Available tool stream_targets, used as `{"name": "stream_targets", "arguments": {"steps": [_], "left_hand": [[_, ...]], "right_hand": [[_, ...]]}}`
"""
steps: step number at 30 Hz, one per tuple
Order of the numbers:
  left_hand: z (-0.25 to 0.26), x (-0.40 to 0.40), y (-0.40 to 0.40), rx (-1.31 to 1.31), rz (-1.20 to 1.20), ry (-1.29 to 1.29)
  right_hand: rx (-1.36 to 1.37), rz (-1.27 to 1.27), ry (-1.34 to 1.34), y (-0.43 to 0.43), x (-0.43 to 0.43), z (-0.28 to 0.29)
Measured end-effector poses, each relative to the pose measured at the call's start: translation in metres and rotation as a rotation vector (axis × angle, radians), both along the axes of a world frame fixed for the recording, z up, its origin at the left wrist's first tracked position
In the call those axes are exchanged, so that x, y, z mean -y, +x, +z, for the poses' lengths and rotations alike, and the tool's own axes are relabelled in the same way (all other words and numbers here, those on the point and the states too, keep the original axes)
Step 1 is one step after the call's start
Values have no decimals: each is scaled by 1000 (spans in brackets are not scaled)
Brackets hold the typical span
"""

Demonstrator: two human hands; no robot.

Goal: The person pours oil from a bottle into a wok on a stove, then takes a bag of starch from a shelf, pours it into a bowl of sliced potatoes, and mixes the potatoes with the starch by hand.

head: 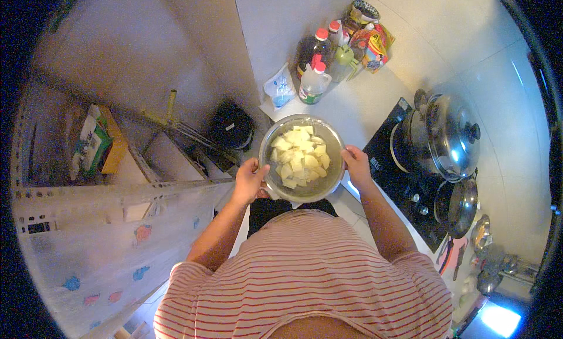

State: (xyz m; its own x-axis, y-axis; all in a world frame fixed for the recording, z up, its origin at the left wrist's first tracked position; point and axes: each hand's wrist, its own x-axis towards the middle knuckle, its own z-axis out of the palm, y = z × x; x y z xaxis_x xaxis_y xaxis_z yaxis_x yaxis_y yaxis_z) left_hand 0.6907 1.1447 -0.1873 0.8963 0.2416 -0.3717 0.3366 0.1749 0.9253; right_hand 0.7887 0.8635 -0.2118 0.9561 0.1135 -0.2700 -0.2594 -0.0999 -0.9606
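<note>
A round metal bowl [301, 197] is held up in front of my body, between both hands. Pale yellow cut chunks [301, 156], which look like potato, lie in it. My left hand [250, 178] grips the bowl's left rim with the thumb on the edge. On the right rim, my right hand [356, 161] has its fingers closed around the edge. The undersides of the bowl and the fingertips beneath it are hidden.
A black cooktop [396, 181] at right carries a lidded steel pot [453, 137] and a dark pan [457, 207]. Bottles [314, 84] and a plastic bag [280, 87] stand at the counter's far end. Metal shelving [132, 186] is at left, near a black bin [232, 126].
</note>
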Motion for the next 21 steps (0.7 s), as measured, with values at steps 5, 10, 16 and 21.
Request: {"name": "stream_targets", "arguments": {"steps": [5,10,16,21], "left_hand": [[-9,-3,2,-71,-109,51],[0,0,-3,125,-98,5],[-12,6,13,-36,-113,38],[-9,9,14,10,-120,57]], "right_hand": [[-58,35,-46,-10,8,-6],[72,-7,-51,-13,9,25],[33,-44,-57,-3,14,8],[23,-87,84,-10,19,8]]}}
